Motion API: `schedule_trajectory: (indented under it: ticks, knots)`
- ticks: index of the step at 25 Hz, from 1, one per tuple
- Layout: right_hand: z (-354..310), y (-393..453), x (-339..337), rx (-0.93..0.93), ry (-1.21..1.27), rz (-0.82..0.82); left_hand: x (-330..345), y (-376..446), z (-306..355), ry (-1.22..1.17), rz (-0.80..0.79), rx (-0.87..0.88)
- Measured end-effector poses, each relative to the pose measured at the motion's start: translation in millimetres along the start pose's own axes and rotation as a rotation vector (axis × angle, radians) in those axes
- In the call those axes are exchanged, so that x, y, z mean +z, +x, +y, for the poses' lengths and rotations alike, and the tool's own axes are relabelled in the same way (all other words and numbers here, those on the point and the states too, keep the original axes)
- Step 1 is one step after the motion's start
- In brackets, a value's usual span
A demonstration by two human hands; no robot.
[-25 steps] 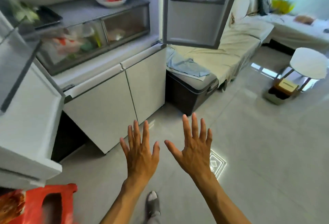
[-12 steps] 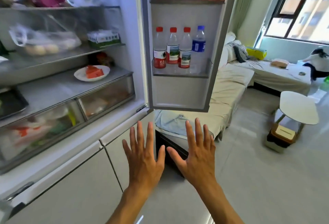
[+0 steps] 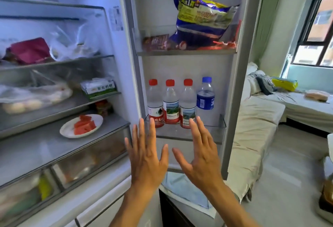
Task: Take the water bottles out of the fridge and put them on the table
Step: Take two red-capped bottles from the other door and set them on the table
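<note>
The fridge stands open. Its right door's lower shelf (image 3: 207, 134) holds a row of upright water bottles: three red-capped ones (image 3: 154, 103), (image 3: 170, 102), (image 3: 187, 103) and a blue-capped one (image 3: 205, 95) at the right end. My left hand (image 3: 146, 156) is spread open just below and in front of the leftmost bottle. My right hand (image 3: 199, 154) is open beside it, its fingertips overlapping the third red-capped bottle's base in view. Neither hand holds anything.
A blue snack bag (image 3: 201, 19) fills the door shelf above. Inside the fridge, a plate of watermelon (image 3: 81, 125), bags and a carton sit on glass shelves over drawers. A sofa (image 3: 255, 127) stands right of the door.
The view has tilted up from the floor to the door shelves. Both open hands have risen toward the bottle shelf and appear closer to the bottles.
</note>
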State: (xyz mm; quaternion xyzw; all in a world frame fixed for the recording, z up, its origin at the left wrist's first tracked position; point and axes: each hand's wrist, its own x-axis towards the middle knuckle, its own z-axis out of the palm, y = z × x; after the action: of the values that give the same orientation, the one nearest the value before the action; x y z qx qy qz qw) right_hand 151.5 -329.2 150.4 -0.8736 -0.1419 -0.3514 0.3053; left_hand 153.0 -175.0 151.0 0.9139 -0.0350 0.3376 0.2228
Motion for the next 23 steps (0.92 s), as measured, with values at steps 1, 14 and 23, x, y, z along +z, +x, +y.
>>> schedule_trajectory:
  ticks: [1,14,23]
  knots:
    - [-1,20,6,-0.021,0.015,-0.013,4,18,-1,-0.003,0.012,0.012]
    - [2,197,61,0.230,0.105,-0.156,46,188,-42,-0.438,-0.041,-0.114]
    - [16,168,55,0.149,0.188,-0.320,32,184,-55,-0.511,-0.328,-0.223]
